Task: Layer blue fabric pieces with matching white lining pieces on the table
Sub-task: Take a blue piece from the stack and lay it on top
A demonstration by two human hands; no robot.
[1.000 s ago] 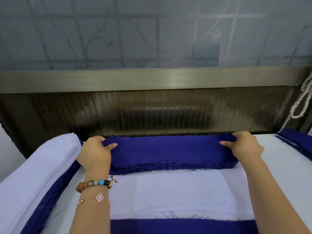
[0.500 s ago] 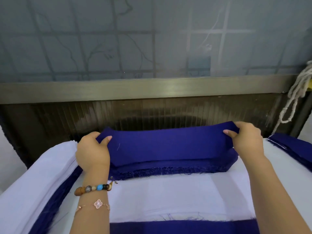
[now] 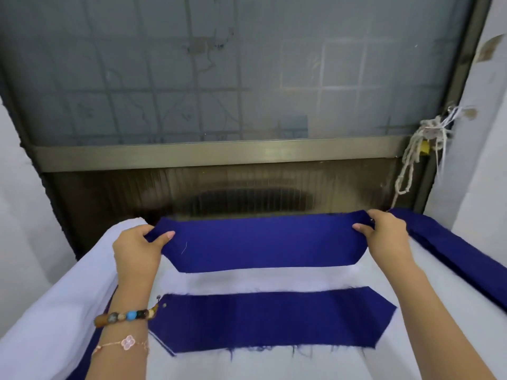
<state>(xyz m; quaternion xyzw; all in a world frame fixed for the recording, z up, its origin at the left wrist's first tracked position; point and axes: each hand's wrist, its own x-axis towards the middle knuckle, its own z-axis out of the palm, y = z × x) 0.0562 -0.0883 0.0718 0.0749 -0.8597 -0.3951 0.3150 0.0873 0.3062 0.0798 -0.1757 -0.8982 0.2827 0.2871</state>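
Observation:
A long blue fabric piece (image 3: 263, 242) with angled ends is held up off the table, stretched between my hands. My left hand (image 3: 137, 249) pinches its left end and my right hand (image 3: 386, 233) pinches its right end. Below it lies a white lining piece (image 3: 260, 282) as a pale band. Nearer to me a second blue fabric piece (image 3: 269, 319) with frayed edges lies flat on white cloth (image 3: 274, 366).
A stack of white lining (image 3: 68, 297) with blue edges beneath runs along the left side. More blue fabric (image 3: 461, 259) lies along the right edge. A dark window frame (image 3: 219, 154) and frosted glass stand right behind the table; knotted string (image 3: 411, 160) hangs at the right.
My hands have lifted one blue piece off the far stack and drawn it toward me, stretched flat. The view has tilted, showing a second blue piece on the white cloth near me.

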